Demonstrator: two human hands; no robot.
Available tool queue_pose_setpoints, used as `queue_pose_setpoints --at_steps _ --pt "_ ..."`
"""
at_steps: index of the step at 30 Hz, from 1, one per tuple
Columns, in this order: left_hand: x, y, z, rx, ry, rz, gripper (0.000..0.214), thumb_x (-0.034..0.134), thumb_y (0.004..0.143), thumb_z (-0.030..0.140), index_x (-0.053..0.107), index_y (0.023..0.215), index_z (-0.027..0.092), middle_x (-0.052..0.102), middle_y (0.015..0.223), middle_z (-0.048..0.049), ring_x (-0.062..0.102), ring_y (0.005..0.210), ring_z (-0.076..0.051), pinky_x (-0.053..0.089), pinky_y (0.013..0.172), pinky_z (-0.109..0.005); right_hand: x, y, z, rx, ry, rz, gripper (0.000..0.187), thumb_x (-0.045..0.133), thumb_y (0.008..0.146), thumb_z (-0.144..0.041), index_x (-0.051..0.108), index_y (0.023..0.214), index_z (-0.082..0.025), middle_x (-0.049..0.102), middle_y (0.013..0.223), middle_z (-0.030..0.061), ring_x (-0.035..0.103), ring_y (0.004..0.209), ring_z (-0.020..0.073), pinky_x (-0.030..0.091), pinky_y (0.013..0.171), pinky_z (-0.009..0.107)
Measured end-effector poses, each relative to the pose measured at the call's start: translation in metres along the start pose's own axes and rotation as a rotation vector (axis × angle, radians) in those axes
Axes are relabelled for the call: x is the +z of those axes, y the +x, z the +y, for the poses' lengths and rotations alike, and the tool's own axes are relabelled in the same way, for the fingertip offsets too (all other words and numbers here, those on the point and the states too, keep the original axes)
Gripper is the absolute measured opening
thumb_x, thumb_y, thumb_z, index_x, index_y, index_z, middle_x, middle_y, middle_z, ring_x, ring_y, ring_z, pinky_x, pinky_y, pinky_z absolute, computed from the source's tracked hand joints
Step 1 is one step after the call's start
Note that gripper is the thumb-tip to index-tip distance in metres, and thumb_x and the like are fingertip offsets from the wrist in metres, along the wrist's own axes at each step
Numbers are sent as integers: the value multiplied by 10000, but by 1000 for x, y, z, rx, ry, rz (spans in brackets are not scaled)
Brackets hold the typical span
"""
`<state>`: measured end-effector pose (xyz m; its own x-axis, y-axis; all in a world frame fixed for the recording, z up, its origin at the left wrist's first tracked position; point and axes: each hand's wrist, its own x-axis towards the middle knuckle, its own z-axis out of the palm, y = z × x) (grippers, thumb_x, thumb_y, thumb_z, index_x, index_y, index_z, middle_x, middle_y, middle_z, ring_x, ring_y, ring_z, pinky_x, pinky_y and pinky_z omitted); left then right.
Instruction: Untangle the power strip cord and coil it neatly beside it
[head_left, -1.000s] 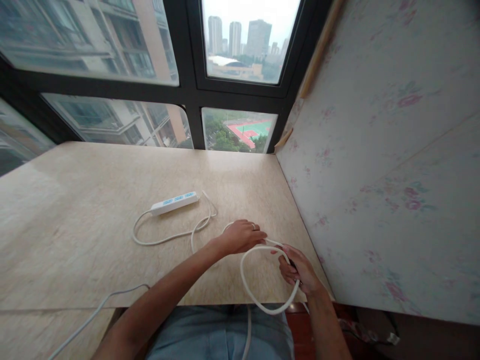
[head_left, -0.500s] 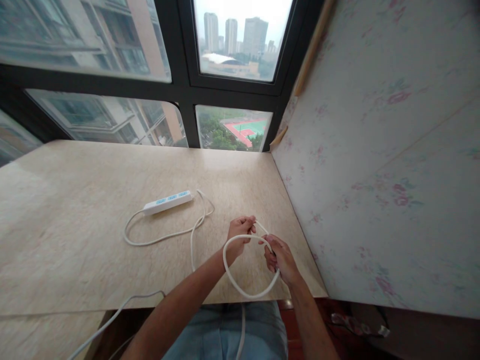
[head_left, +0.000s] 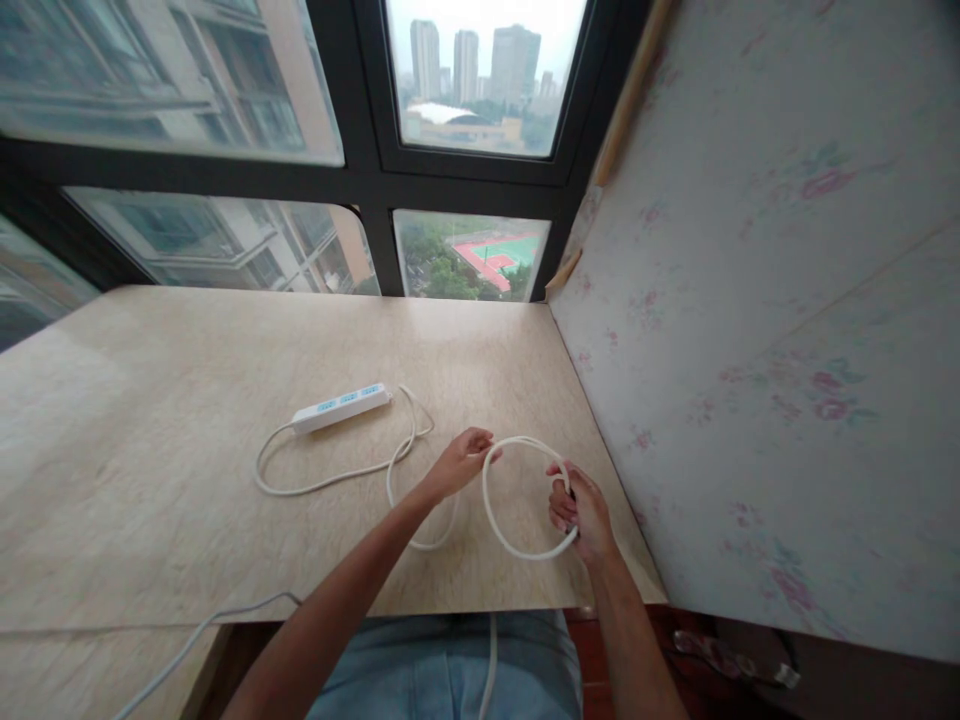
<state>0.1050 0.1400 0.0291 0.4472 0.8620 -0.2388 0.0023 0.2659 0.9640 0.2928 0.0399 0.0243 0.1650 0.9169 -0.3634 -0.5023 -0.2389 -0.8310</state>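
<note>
A loop of white cable [head_left: 517, 552] hangs between my hands above the tabletop. My right hand [head_left: 583, 510] is closed round the gathered cable at the loop's right side, and something dark shows between its fingers. At the loop's upper left, my left hand [head_left: 463, 462] has its fingers drawn together on the cable; the exact pinch is partly hidden. To the left lies a white power strip [head_left: 342, 408] with blue socket faces. Its cord [head_left: 322, 485] curls across the surface, crosses itself and runs under my left forearm towards my hands.
The beige tabletop [head_left: 180, 430] meets dark window frames [head_left: 472, 185] at the back and a floral-papered wall [head_left: 750, 350] on the right. A grey cable [head_left: 191, 640] crosses the front left edge. Another white cable length [head_left: 489, 665] hangs over my lap.
My hands have moved apart, the right one rightward. The loop has shifted up and right, with a second strand now along its top. More cord shows on the table beside my left forearm.
</note>
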Motion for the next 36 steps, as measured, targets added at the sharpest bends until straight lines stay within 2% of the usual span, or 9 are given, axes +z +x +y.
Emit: queue_pose_setpoints --at_steps 3,6,8,10,13,17,25,30,36 --pt "-17 -11 -11 42 368 -36 474 708 700 441 592 1038 130 633 992 -94 601 909 -199 443 758 -283 -3 4 -5 -48 66 23 432 683 754 -548 582 885 -149 183 472 -98 134 367 35 255 297 168" --pt "-28 -23 -18 -31 471 -110 420 625 761 484 598 955 113 611 776 -51 584 691 -157 423 635 -263 -6 8 -11 -93 112 60 424 692 756 -531 593 886 -140 186 476 -95 134 372 33 254 299 164" --pt "-30 -29 -18 -103 341 -172 417 579 790 520 580 827 104 533 641 -19 523 570 -120 384 556 -236 -9 10 -13 -101 133 79 434 707 744 -532 596 880 -134 187 476 -96 139 372 32 259 301 164" --pt "-28 -32 -16 -138 126 -135 426 606 774 525 577 785 99 475 623 -1 466 534 -88 360 523 -216 -10 11 -14 -83 166 79 463 709 734 -554 596 884 -131 196 485 -96 137 376 29 259 305 162" --pt "-17 -30 -13 -85 -121 22 444 665 744 510 614 894 96 478 709 -8 485 598 -87 410 573 -222 -7 9 -9 -33 212 57 475 727 716 -553 586 889 -134 209 509 -96 135 389 24 245 314 154" --pt "5 -26 -12 -2 -289 87 485 653 776 527 593 1006 104 537 747 -35 563 679 -129 466 647 -265 4 4 4 10 254 74 439 764 696 -498 564 869 -146 196 518 -100 140 393 27 225 318 154" --pt "34 -30 -11 -60 -550 89 614 678 738 566 535 1131 117 601 1049 -145 622 882 -218 512 725 -348 38 3 29 1 616 344 446 748 710 -477 443 774 -158 196 507 -113 172 386 29 219 351 159" --pt "36 -29 -12 7 -380 123 602 694 749 494 490 1184 131 581 1130 -136 618 955 -214 502 757 -319 59 8 35 -138 686 386 452 704 747 -489 382 767 -172 218 502 -114 191 397 36 271 398 175" --pt "22 -39 -9 31 71 161 499 661 753 504 593 1029 95 631 817 -77 612 745 -174 439 646 -255 66 16 36 -270 677 425 454 682 763 -503 377 770 -167 265 522 -106 242 413 35 311 446 190"
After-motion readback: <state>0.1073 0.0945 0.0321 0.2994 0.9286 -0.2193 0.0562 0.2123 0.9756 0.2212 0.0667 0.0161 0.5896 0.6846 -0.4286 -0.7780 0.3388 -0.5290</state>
